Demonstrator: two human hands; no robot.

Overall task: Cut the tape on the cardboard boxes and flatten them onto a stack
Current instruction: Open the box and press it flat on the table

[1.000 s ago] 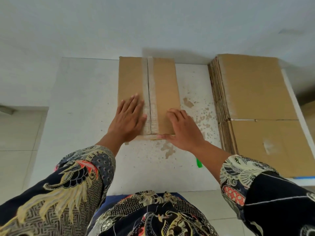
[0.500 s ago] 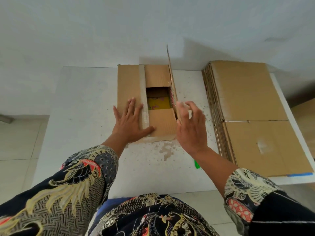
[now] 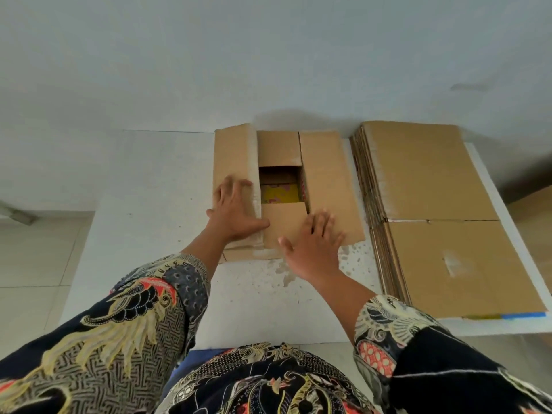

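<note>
A brown cardboard box [image 3: 277, 150] stands on the white table [image 3: 143, 204] against the wall. Its right top flap [image 3: 328, 180] is folded out flat to the right. The left top flap [image 3: 231, 156] still covers its side, and my left hand [image 3: 234, 209] lies on it with fingers spread, thumb reaching toward the cut tape edge. My right hand [image 3: 313, 243] rests flat with straight fingers on the near inner flap and the base of the right flap. Through the gap a yellow patch shows inside. A stack of flattened boxes [image 3: 433, 210] lies to the right.
The stack fills the table's right side up to its edge, with blue tape [image 3: 524, 315] at its near corner. Brown stains mark the table just in front of the box. Tiled floor lies to the left and another cardboard piece [image 3: 534, 204] beyond the right edge.
The taped top was shut a second ago. My right hand swung the right flap up and over until it lies flat on the right, then came back to the near end. My left hand stayed.
</note>
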